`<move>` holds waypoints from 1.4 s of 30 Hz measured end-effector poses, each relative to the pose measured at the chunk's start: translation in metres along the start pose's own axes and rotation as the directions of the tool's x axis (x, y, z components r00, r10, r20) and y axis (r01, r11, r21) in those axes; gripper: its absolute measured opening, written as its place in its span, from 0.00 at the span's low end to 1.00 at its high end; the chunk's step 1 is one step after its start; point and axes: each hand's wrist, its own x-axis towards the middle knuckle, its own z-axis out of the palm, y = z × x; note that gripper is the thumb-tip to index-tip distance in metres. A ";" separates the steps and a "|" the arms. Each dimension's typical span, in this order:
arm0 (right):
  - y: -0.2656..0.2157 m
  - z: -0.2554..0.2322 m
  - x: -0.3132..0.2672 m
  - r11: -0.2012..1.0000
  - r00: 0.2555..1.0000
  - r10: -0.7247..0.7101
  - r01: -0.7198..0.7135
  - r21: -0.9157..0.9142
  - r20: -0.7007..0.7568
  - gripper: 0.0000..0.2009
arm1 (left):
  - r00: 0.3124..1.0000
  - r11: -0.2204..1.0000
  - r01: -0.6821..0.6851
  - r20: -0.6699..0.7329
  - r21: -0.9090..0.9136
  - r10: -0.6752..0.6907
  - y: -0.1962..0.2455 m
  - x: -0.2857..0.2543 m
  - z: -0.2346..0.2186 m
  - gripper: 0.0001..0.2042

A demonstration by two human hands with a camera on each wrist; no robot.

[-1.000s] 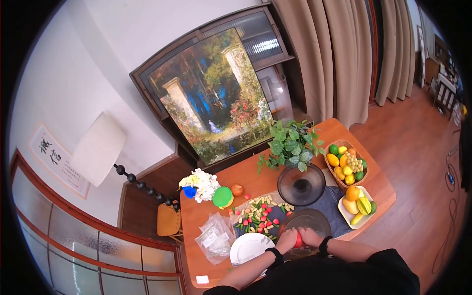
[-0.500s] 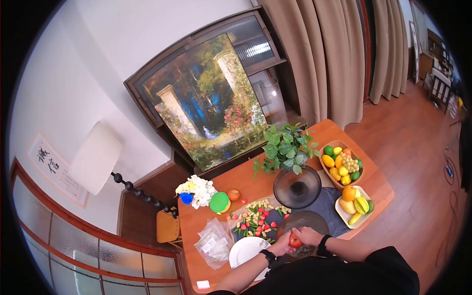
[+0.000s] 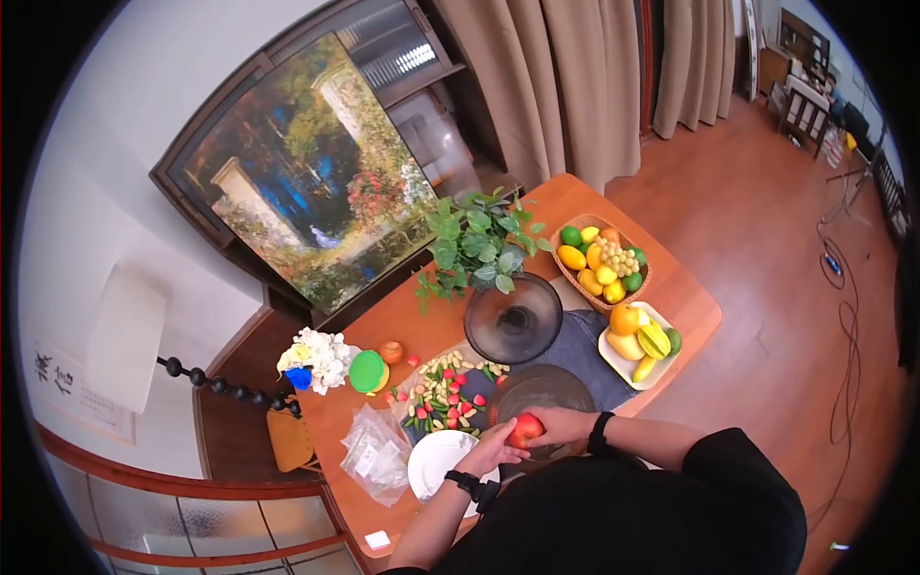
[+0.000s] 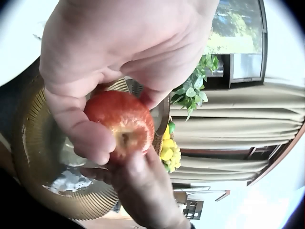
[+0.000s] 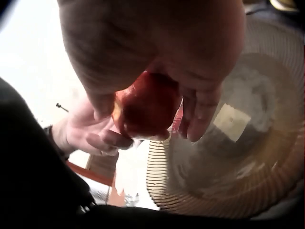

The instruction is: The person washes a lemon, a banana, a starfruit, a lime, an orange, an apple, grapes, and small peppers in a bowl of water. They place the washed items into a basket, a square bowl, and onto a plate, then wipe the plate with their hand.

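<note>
A red apple is held between both hands over the near side of a ribbed, see-through brown bowl. My left hand grips it from the left, its fingers curled against the skin in the left wrist view. On the other side my right hand holds the apple, its thumb pressed near the stem hollow. The right wrist view has the right hand arched over the apple, with left fingers beneath. A pale square patch shows through the bowl.
Left of the bowl lie a white plate, clear plastic bags and scattered small produce. A dark glass stand is behind it. A fruit basket and a fruit tray stand to the right.
The head view has turned right, so the table sits further left. Both hands have lifted and turned the apple; more of it shows now than a second ago.
</note>
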 end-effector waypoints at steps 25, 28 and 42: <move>0.144 -0.346 0.124 0.808 0.646 0.177 -0.526 -0.265 -0.743 0.25 | 0.861 0.898 -0.351 -0.469 -0.266 0.197 -0.067 -0.052 -0.040 0.20; 0.166 -0.344 0.140 0.729 0.662 0.368 -0.641 -0.240 -0.652 0.25 | 0.849 0.876 -0.378 -0.489 -0.299 0.200 -0.079 -0.056 -0.039 0.19; 0.144 -0.335 0.147 0.741 0.630 0.237 -0.609 -0.282 -0.739 0.32 | 0.807 0.845 -0.408 -0.570 -0.347 0.155 -0.084 -0.054 -0.030 0.17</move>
